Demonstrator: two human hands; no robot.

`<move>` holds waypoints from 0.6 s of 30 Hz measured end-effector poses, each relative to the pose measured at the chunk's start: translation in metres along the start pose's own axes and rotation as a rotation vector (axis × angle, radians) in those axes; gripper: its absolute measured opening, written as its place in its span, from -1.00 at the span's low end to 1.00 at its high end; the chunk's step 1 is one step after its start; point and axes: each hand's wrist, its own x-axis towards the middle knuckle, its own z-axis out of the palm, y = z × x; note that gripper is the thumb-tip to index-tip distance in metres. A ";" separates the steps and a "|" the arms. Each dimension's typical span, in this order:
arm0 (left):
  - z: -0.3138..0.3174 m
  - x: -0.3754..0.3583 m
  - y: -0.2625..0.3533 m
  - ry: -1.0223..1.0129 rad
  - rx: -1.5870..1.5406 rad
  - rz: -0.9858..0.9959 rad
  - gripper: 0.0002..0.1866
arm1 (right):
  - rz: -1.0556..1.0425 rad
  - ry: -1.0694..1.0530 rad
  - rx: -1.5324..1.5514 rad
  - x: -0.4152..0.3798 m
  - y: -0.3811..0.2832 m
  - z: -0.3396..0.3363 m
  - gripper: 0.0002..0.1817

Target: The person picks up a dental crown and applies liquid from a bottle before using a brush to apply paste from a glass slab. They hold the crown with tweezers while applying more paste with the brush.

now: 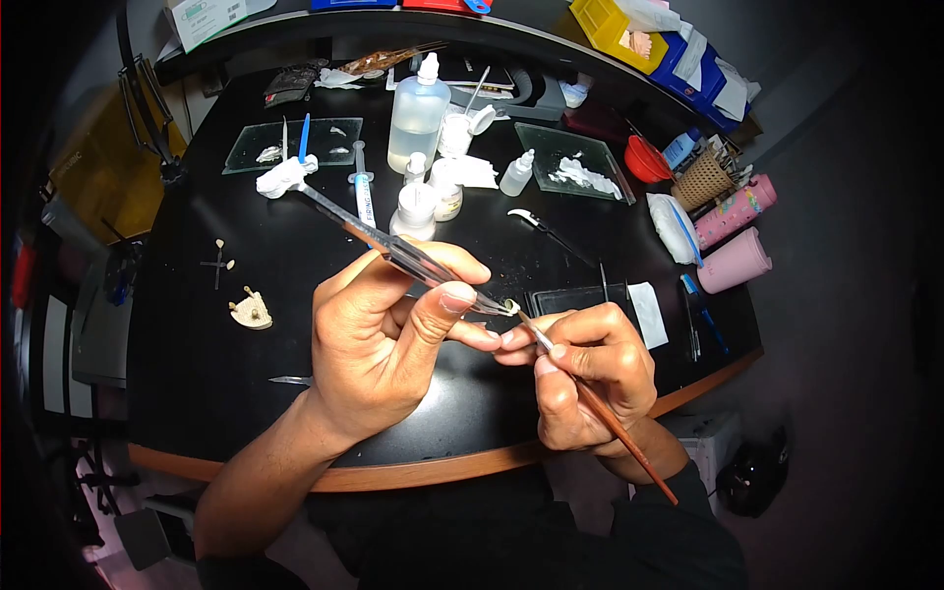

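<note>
My left hand [379, 344] is closed around a pair of dark tweezers [359, 231], slanting from upper left to lower right. At the tweezers' tip is a small pale tooth-like piece, perhaps a dental crown [511, 308]. My right hand [600, 379] pinches a thin brush [624, 438] with a reddish-brown wooden handle, its tip right at the pale piece. The fingertips of both hands come close together below it. A white crumpled wad [285, 177] overlaps the tweezers' far end. To the left, a dental model piece [252, 311] lies on the black table [216, 383].
A large clear bottle [419, 113], small white jars [415, 208] and a syringe [362, 187] stand or lie behind my hands. Glass slabs [575, 162] with white paste lie farther back. Pink cups [736, 261] stand on the right, near a woven brush holder [703, 177].
</note>
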 end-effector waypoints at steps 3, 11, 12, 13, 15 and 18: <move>0.001 0.001 0.004 0.029 -0.003 -0.048 -0.73 | 0.032 0.073 -0.005 0.008 -0.003 -0.010 -0.91; 0.000 0.004 0.004 0.131 -0.020 -0.056 -0.79 | 0.609 0.172 -0.050 0.077 0.081 -0.113 -0.98; 0.000 0.004 0.004 0.131 -0.008 -0.043 -0.80 | 0.742 0.103 -0.053 0.078 0.103 -0.123 -1.00; -0.001 0.004 0.004 0.126 0.004 -0.049 -0.80 | 0.828 0.054 0.027 0.077 0.126 -0.129 -0.99; -0.003 0.004 0.006 0.112 0.034 -0.066 -0.81 | 0.939 0.120 0.036 0.068 0.166 -0.131 -0.96; -0.003 0.005 0.004 0.132 0.049 -0.067 -0.81 | 0.965 0.158 -0.001 0.053 0.207 -0.133 -0.96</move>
